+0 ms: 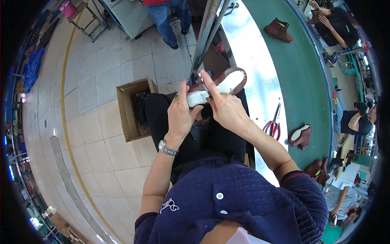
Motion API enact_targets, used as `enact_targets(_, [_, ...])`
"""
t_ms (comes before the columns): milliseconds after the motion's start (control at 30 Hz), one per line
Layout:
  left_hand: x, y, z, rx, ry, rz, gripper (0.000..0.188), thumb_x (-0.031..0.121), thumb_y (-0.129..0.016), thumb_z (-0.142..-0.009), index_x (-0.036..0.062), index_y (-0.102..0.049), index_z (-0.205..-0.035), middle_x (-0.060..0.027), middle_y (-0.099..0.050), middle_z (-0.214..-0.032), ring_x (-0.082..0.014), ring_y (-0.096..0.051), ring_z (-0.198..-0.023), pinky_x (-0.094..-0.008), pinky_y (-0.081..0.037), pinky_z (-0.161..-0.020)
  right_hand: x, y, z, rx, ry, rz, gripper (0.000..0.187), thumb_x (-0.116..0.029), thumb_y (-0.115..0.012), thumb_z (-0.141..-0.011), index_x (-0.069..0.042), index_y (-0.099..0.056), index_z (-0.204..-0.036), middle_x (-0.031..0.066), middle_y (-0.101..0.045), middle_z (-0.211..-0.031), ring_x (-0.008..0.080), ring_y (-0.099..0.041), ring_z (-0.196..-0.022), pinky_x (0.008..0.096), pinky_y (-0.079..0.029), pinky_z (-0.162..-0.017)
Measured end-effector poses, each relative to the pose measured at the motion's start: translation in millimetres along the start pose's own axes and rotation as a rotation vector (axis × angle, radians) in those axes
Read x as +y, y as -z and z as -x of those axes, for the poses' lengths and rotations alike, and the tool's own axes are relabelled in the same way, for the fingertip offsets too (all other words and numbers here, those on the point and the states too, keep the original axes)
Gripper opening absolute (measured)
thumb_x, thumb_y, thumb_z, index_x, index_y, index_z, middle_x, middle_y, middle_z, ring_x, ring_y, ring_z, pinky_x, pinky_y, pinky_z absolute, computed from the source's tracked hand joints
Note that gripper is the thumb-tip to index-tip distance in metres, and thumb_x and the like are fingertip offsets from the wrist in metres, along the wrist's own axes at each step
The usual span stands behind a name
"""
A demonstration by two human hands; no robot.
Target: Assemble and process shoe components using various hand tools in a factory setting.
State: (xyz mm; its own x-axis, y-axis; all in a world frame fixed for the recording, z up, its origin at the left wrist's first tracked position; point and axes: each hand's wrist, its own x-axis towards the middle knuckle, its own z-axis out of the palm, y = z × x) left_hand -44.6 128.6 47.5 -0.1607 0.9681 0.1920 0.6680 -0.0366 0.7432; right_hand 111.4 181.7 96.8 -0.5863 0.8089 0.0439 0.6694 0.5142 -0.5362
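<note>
A brown boot (241, 84) is held over my lap with its pale, unsoled bottom turned up. My left hand (178, 116) is wrapped round the nearer left end of the boot, thumb at its lower edge. Across the boot's middle lies my right hand (228, 110), index finger stretched along a small, slim metal tool (199, 75). The tool's exact kind is hard to make out, and the hand covers part of it. The boot's far right end points away from me.
Pliers with red handles (273, 129) lie on the shiny metal ledge (260, 73) to my right. Brown boots (278, 30) sit on the green conveyor (298, 81) beyond. An open cardboard box (125, 112) stands left of my knee. Other people work across the conveyor; one stands ahead.
</note>
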Motion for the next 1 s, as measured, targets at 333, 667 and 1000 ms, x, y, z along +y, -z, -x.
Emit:
enact_targets(333, [-2, 0, 1, -0.012, -0.017, 0.004, 0.095, 0.007, -0.083, -0.066, 0.0035, -0.030, -0.144, -0.0209, -0.063, -0.119, -0.0335, -0.064, -0.103, -0.0373, -0.052, -0.086, 7, -15, 2, -0.044, 0.017, 0.038, 0.083, -0.007, -0.057, -0.084, -0.015, -0.012, -0.153, 0.0223, -0.062, -0.062, 0.0411, -0.062, -0.055, 0.0507, -0.050, -0.052])
enact_targets(667, [-15, 21, 1, -0.215, -0.013, 0.256, 0.114, 0.022, -0.084, -0.067, 0.0112, -0.012, -0.153, -0.0175, -0.049, -0.140, -0.0310, -0.049, -0.127, -0.0361, -0.042, -0.105, 61, 38, -7, -0.112, -0.199, 0.226, 0.079, -0.003, -0.054, -0.088, -0.020, -0.013, -0.153, 0.0257, -0.062, -0.068, 0.0457, -0.062, -0.067, 0.0509, -0.049, -0.064])
enact_targets(1000, [-25, 33, 99, -0.029, 0.369, 0.193, 0.059, 0.040, -0.064, -0.090, -0.0037, -0.052, -0.127, -0.0214, -0.057, -0.120, -0.0330, -0.059, -0.106, -0.0367, -0.049, -0.087, -5, 27, 62, -0.626, -0.279, -0.367, 0.055, -0.011, -0.056, -0.095, -0.006, -0.034, -0.145, 0.0127, -0.068, -0.084, 0.0216, -0.068, -0.068, 0.0335, -0.053, -0.068])
